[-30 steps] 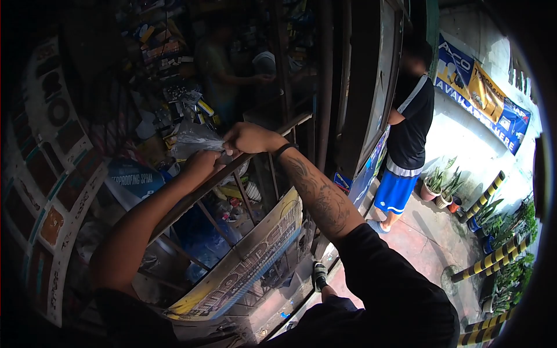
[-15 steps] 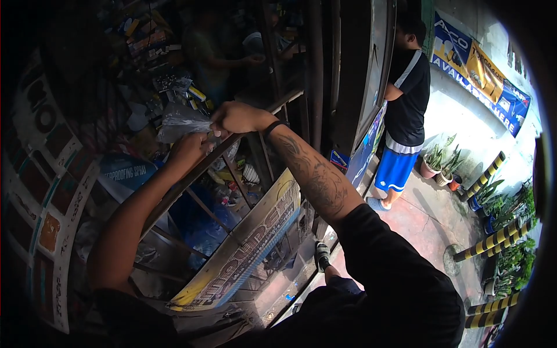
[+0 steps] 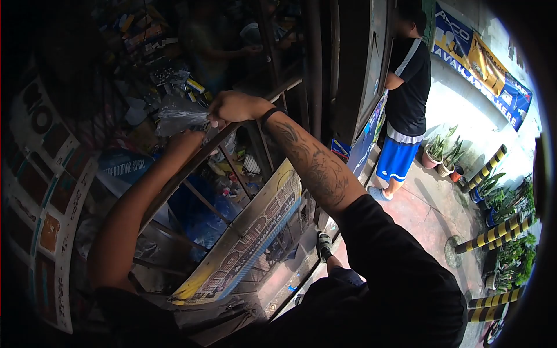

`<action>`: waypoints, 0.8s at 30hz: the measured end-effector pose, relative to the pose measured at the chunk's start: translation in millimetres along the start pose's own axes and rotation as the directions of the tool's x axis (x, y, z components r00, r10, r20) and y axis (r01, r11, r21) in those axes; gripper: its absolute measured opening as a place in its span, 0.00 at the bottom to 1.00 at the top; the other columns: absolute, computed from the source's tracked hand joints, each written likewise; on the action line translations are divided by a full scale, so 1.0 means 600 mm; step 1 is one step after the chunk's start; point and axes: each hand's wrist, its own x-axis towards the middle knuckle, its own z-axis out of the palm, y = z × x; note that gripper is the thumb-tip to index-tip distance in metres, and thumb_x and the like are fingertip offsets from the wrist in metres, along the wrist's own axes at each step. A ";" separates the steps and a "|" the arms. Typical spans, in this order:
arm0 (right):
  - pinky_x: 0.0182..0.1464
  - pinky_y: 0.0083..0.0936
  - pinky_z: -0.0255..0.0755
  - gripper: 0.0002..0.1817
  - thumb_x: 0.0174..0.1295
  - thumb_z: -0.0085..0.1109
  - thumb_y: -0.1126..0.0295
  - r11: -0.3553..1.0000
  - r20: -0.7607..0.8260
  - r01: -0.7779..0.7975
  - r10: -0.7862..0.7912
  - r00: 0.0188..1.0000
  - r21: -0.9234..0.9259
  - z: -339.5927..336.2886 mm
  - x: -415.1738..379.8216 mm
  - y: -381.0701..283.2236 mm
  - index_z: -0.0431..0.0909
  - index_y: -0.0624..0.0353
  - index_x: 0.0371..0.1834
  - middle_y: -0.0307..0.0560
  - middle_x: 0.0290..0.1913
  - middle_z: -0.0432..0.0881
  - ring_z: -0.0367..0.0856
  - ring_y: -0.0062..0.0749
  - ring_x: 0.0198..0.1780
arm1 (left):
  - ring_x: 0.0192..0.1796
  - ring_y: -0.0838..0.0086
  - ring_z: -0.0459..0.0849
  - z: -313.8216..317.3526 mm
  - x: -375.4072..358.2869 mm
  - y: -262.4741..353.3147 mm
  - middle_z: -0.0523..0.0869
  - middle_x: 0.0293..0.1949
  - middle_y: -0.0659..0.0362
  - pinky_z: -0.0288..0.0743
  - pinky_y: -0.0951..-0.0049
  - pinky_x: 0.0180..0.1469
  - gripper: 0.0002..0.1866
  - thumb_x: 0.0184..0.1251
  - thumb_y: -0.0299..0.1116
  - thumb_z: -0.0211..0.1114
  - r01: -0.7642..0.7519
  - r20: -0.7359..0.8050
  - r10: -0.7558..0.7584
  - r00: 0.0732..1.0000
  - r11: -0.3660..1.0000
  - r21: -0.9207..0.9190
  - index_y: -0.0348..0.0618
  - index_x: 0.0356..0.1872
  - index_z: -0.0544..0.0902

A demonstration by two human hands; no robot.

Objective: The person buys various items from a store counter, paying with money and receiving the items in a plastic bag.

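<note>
A clear plastic bag (image 3: 177,118) is bunched up at my two hands, above the top rail of a metal grille (image 3: 194,156). My right hand (image 3: 237,107) is closed on the gathered end of the bag, with a dark band round the wrist. Just below and to the left, my left hand (image 3: 187,144) is closed beside the bag and close to the rail; its fingers are partly hidden, and what they hold is too small to make out. A yellow and white banner (image 3: 249,238) hangs on the grille below my right forearm.
Beyond the grille, a dim interior holds small packages (image 3: 194,85) and a person's arm (image 3: 229,53). At right stands a person in a black shirt (image 3: 409,87). Potted plants (image 3: 444,153), striped yellow-black posts (image 3: 493,235) and a wall banner (image 3: 484,64) are farther right.
My right hand has shifted slightly up and left. My left hand has moved a little left and is now more in shadow. The view has shifted slightly.
</note>
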 end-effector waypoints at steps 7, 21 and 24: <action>0.36 0.29 0.70 0.10 0.53 0.51 0.68 0.999 0.026 0.015 -0.016 1.000 0.048 0.000 0.008 0.010 0.79 0.63 0.28 0.45 0.23 0.80 0.79 0.31 0.29 | 0.30 0.58 0.84 -0.004 -0.001 -0.001 0.81 0.17 0.56 0.75 0.59 0.35 0.19 0.57 0.51 0.64 -0.048 -0.038 0.048 0.998 0.999 -0.004 0.44 0.26 0.79; 0.38 0.28 0.71 0.11 0.49 0.55 0.67 0.993 -0.024 -0.010 0.008 1.000 -0.114 -0.001 0.009 0.007 0.83 0.61 0.30 0.47 0.29 0.83 0.81 0.35 0.35 | 0.40 0.52 0.82 0.012 0.011 -0.010 0.84 0.32 0.49 0.74 0.57 0.42 0.19 0.51 0.48 0.67 -0.041 -0.026 0.039 0.999 0.997 -0.069 0.42 0.33 0.81; 0.38 0.29 0.71 0.11 0.48 0.55 0.67 0.996 -0.033 -0.016 0.013 0.999 -0.085 0.002 0.005 0.004 0.83 0.60 0.29 0.47 0.29 0.83 0.81 0.36 0.36 | 0.39 0.54 0.83 0.022 0.013 -0.017 0.83 0.31 0.49 0.74 0.58 0.41 0.16 0.51 0.43 0.68 -0.017 -0.028 0.017 0.999 1.000 -0.001 0.42 0.33 0.81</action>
